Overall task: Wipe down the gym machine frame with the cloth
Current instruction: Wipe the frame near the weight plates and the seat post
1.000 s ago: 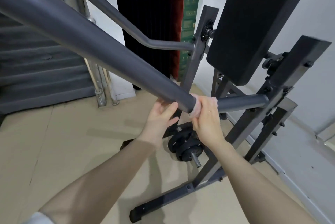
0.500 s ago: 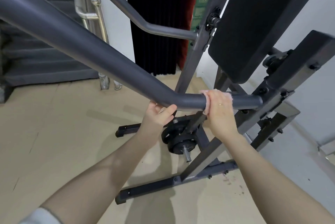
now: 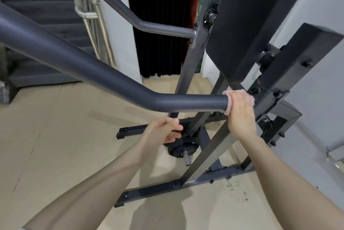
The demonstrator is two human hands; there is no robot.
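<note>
The floor (image 3: 55, 136) is pale beige, smooth, with a scatter of dark specks near the lower right by the machine's base rail (image 3: 167, 187). Behind it rise grey carpeted stairs (image 3: 37, 25) with a shiny metal handrail (image 3: 87, 14), a white wall, and a black curtain (image 3: 160, 25) edged in red; another white wall runs down the right side. The gym machine frame (image 3: 210, 155) stands on the floor in dark grey steel, with slanting square uprights, bolted brackets at the right, and a large black pad (image 3: 251, 25) tilted above. Low down between the uprights, black weight plates (image 3: 181, 148) sit on a short steel peg. A thick grey handlebar (image 3: 104, 79) sweeps in from the upper left, bends, and runs level toward the right bracket; a second, thinner bar (image 3: 141, 23) crosses behind it. The cloth (image 3: 229, 93), pale pink and fluffy, is wrapped round the level stretch of the handlebar close beside the bracket, and the right hand (image 3: 239, 112) grips it there, fingers curled over the top of the bar so that only the cloth's fringes show at either side of the hand; a thin ring sits on one finger. The left hand (image 3: 163, 129) hangs below the handlebar's bend, apart from it, fingers loosely curled and holding nothing, in front of the weight plates.
</note>
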